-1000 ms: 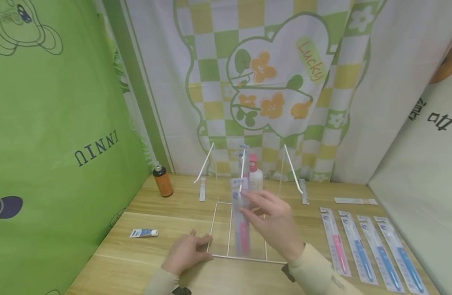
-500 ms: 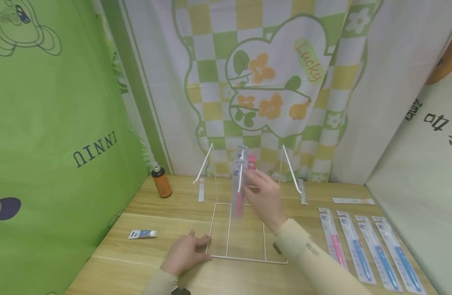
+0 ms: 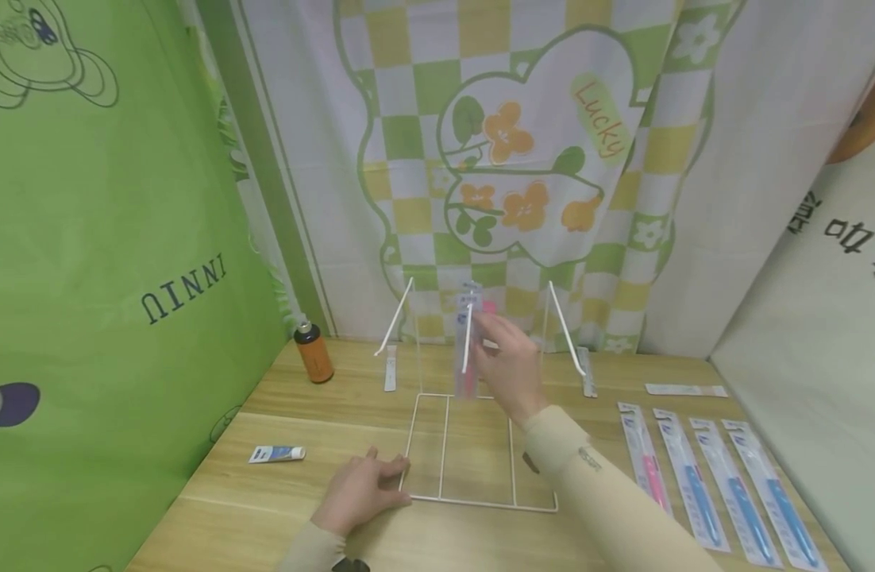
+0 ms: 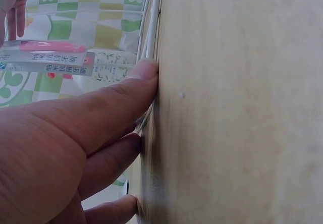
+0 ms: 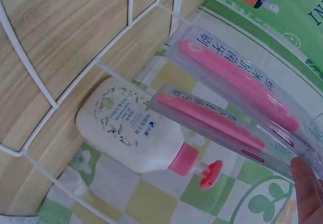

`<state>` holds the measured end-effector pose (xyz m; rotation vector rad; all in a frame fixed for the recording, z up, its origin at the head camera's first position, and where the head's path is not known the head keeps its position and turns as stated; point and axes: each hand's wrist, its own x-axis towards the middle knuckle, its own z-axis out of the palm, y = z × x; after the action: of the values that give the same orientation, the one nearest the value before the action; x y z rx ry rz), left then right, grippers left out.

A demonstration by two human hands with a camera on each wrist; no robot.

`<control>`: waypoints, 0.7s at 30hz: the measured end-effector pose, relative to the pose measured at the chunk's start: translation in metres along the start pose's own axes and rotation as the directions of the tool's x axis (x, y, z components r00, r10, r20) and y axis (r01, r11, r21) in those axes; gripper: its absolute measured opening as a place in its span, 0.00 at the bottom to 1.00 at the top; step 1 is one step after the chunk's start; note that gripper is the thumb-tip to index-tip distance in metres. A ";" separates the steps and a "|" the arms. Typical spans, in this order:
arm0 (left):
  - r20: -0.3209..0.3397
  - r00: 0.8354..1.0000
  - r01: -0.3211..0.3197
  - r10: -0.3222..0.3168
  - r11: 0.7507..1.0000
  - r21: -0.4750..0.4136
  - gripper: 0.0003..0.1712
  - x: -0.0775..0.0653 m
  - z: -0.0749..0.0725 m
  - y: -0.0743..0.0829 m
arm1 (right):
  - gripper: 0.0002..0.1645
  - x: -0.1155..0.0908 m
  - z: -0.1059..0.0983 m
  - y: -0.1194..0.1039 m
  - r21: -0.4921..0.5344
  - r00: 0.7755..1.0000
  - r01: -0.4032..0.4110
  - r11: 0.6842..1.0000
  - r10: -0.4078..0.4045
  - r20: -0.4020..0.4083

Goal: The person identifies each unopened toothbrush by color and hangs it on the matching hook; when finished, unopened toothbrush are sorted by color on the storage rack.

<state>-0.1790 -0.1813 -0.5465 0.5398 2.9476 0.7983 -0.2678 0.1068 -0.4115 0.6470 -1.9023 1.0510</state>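
- Clock positions are around the wire rack's base as the person sees it, 12 being the far side.
- The right hand (image 3: 509,361) pinches a pink packaged toothbrush (image 5: 239,82) by its upper part at the rack's middle hook (image 3: 467,342). The packet appears threaded on the prong, but its hole is too small to make out; if the hook has missed it, letting go would drop the packet.
- A second pink packaged toothbrush (image 5: 212,125) hangs just behind, towards 12. Pushing too far could jam the two packets together or bend their tops.
- The left hand (image 3: 362,488), its fingers fairly straight, rests against the base of the white wire rack (image 3: 480,503) at 8 o'clock. The frame looks light, so if that hand lifted while the right pushed, the rack might slide or tip towards 12.
- There it could meet the pink-topped hand-soap bottle (image 5: 131,125), standing close behind the base.
- The upturned prong tip could snag the packet if the hand pulled back towards 6 without letting go.
- The right sleeve (image 3: 609,485) passes close to the pink toothbrush packet on the table (image 3: 649,469), at 4 o'clock; a low return might drag it askew.
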 end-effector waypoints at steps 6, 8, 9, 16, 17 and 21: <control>0.002 1.000 0.004 -0.004 1.000 0.008 0.36 0.000 0.000 0.001 | 0.25 0.001 0.001 0.002 -0.008 1.000 -0.011 1.000 0.011 0.009; 0.004 1.000 0.007 -0.007 1.000 0.012 0.36 0.000 0.000 0.001 | 0.25 0.002 0.001 0.001 -0.013 1.000 -0.010 1.000 0.011 0.013; 0.004 1.000 0.007 -0.007 1.000 0.014 0.36 0.000 0.000 0.001 | 0.25 0.002 0.001 0.001 -0.019 1.000 -0.006 1.000 0.006 0.012; -0.003 1.000 0.002 -0.002 1.000 0.019 0.36 0.000 0.000 0.000 | 0.26 0.002 0.001 0.001 -0.045 1.000 0.024 0.999 -0.024 -0.002; -0.004 1.000 0.001 -0.001 1.000 0.018 0.36 0.000 0.001 0.000 | 0.26 0.002 0.001 0.002 -0.052 1.000 0.028 0.998 -0.028 -0.004; -0.004 1.000 0.003 -0.003 1.000 0.014 0.36 0.000 0.001 0.000 | 0.26 0.001 0.002 0.004 -0.079 0.999 0.049 0.996 -0.050 -0.014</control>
<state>-0.1784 -0.1807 -0.5471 0.5355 2.9591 0.7792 -0.2722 0.1070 -0.4129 0.6356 -1.8940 0.9425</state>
